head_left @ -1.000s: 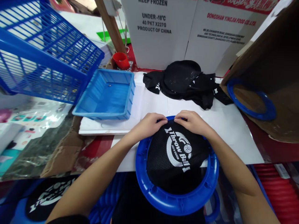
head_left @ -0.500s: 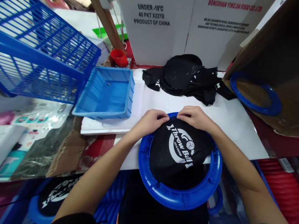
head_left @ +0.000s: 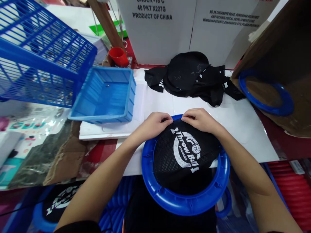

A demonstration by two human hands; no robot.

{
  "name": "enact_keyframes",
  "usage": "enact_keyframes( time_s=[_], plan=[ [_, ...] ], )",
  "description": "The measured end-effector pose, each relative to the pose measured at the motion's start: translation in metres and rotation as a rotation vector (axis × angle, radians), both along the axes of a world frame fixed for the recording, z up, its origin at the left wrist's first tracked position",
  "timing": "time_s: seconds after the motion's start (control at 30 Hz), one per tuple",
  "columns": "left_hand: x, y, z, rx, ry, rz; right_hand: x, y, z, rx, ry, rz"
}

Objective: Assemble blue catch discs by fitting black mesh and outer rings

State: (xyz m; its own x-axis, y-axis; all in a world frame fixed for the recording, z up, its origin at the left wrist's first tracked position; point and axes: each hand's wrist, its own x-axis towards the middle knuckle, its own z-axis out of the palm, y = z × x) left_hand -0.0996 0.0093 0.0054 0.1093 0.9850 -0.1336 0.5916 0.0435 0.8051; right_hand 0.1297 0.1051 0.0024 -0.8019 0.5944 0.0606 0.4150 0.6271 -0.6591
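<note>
A blue plastic ring (head_left: 186,204) lies tilted over the table's front edge, its near side toward my body. Across its opening is a black mesh cloth (head_left: 165,161) printed in white with "Throw Ball". At the ring's far side, my left hand (head_left: 159,124) pinches the cloth's edge between thumb and fingers. Just to its right, my right hand (head_left: 198,119) pinches the same edge, a small gap between the two. On the right the cloth is loose and leaves part of the ring's opening uncovered.
Behind the ring lies a pile of black cloths (head_left: 187,74). A blue tray (head_left: 104,97) stands left, beside a tilted blue basket (head_left: 48,58) and a red cup (head_left: 119,57). Another blue ring (head_left: 282,100) leans in a cardboard box (head_left: 279,45) at right. White cartons (head_left: 155,35) close off the back.
The view has shifted slightly, so everything sits a little farther left and higher. Both hands keep their pinch on the cloth at the ring's far side.
</note>
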Motion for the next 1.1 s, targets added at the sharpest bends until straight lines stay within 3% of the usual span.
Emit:
enact_keyframes(
  time_s=[0.87, 1.1],
  plan=[
    [0.0039, -0.0024, -0.0015, 0.087, 0.080, 0.025, -0.0034, 0.0002, -0.0084, 0.002, 0.017, -0.080],
    [0.0077, -0.0021, 0.0016, 0.085, 0.131, 0.027, -0.0048, -0.0007, -0.0069, -0.060, 0.050, -0.095]
  ],
)
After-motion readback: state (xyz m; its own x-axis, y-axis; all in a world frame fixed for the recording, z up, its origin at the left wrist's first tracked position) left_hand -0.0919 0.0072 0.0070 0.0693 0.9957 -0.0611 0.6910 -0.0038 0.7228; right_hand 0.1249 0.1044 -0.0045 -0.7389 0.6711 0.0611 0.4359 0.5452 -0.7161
